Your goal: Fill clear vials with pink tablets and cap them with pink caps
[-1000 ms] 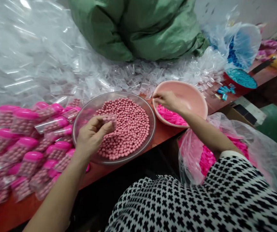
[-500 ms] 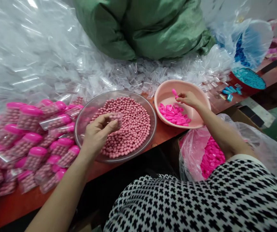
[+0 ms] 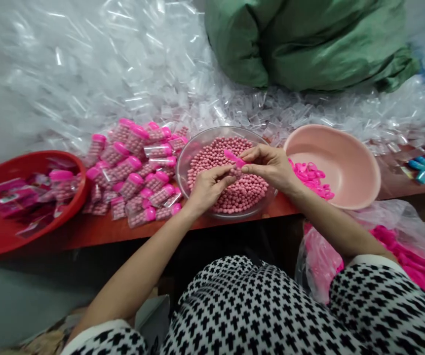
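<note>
Both hands meet above a clear bowl [image 3: 197, 145] heaped with pink candy balls [image 3: 251, 190]. My left hand [image 3: 208, 185] is closed round a small clear tube filled with the balls, mostly hidden by the fingers. My right hand [image 3: 269, 165] pinches a bright pink cap [image 3: 234, 159] and holds it at the tube's mouth. To the right stands a pale pink basin [image 3: 341, 162] holding loose pink caps [image 3: 308, 175]. Left of the bowl lies a pile of filled, capped tubes [image 3: 134, 167].
A red basin [image 3: 30, 162] with packed tubes sits at the far left on the red table [image 3: 97, 231]. Heaps of empty clear tubes [image 3: 131, 84] and a green sack [image 3: 308, 44] fill the back. A plastic bag of pink caps [image 3: 412, 261] hangs by my right side.
My right hand left the pink basin with a cap and came over to the tube in my left hand above the bowl. The view swung left, bringing the red basin in.
</note>
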A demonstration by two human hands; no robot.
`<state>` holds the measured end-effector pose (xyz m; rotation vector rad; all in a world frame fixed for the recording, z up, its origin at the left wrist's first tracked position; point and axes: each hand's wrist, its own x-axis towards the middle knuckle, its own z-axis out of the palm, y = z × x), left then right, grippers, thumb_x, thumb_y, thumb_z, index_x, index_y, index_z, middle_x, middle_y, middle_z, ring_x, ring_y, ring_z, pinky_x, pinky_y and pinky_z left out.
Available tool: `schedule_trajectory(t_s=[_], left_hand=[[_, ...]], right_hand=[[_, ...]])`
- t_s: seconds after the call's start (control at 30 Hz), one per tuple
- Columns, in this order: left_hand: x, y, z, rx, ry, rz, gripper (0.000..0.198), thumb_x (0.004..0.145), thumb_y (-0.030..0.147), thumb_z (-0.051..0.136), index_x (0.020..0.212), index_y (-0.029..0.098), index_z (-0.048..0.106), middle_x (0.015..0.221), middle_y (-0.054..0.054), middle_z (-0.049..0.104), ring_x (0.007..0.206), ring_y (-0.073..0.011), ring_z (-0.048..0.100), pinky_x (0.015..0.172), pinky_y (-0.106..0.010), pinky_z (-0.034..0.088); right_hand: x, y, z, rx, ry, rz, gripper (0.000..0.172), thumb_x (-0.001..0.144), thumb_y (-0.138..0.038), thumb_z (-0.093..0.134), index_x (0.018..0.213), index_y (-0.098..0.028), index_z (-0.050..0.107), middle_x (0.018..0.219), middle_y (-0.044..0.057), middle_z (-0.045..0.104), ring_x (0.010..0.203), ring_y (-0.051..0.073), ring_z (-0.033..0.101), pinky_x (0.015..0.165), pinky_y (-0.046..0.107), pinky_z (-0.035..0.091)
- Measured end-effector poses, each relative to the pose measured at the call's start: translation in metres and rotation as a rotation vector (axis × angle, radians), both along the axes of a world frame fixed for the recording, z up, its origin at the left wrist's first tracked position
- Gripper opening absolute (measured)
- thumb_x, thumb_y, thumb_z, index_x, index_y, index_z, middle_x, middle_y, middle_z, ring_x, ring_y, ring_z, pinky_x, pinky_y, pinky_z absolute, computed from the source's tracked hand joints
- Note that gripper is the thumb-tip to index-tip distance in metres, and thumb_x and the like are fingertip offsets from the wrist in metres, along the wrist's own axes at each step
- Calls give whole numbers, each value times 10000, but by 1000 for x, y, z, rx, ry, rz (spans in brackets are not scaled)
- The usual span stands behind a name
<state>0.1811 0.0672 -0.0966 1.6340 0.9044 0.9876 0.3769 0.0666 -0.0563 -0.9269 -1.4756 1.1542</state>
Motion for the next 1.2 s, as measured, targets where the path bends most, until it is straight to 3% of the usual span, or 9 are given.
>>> schedule_trajectory(t_s=[0.2,0.37,0.53,0.7,0.8,0.87,0.93,1.03,1.2], left_hand=[[-12,-4,-4,85,-72,108,315,815,412,753,1023,181,804,1022,-64,795,939,-237,727,872,-323,551],[-15,-6,-7,206,-79,113,229,858,333,735,1034,205,805,1053,-64,795,961,-227,734,897,-326,545],[-15,-10,-10,354,2,121,185,910,250,689,1049,190,796,1005,-72,793,886,-200,732,833,-298,548],[-16,-14,-14,503,150,138,219,931,151,608,1053,172,788,954,-85,782,864,-195,727,802,-290,540],[-16,-11,-12,427,150,111,190,914,199,644,1028,169,793,931,-78,780,838,-191,719,805,-288,543],[-15,-8,-10,329,105,58,172,882,245,689,995,179,801,934,-71,782,857,-198,717,830,-293,544],[-13,-6,-7,208,48,-15,175,852,309,720,947,193,811,919,-65,782,866,-211,714,833,-299,544],[-11,-5,-6,21,-64,-70,257,810,422,746,875,182,808,894,-67,770,881,-237,708,819,-315,549],[-15,-1,-5,-159,-248,48,383,752,480,787,954,155,774,861,-50,731,788,-199,662,735,-303,544]], right_hand=[[-21,0,-16,16,-22,-63,478,557,-520,943,690,-185,629,797,18,709,791,179,660,792,351,541],[-16,-2,-11,-64,-56,84,496,581,-471,946,873,-206,645,760,-25,648,714,154,622,704,312,532],[-12,-5,0,174,-396,50,288,715,-408,872,807,-193,704,763,-3,627,717,152,562,684,295,460],[-10,-5,-10,314,-540,52,255,830,-413,780,787,-179,688,719,1,602,681,144,539,652,285,442],[-2,3,-11,314,-571,158,317,854,-492,746,922,-185,706,828,30,661,759,167,603,691,297,506],[3,10,-1,364,-639,239,476,840,-545,741,1174,-211,680,1129,94,688,1021,237,644,826,364,562],[6,14,13,467,-766,334,634,853,-535,722,1396,-247,566,1443,123,553,1342,298,511,1041,478,512],[6,18,29,632,-943,476,501,939,-415,637,1413,-267,569,1501,91,527,1471,290,398,1200,538,368],[5,14,10,662,-979,151,528,937,-446,653,1404,-215,571,1356,155,644,1280,315,592,1114,505,483]])
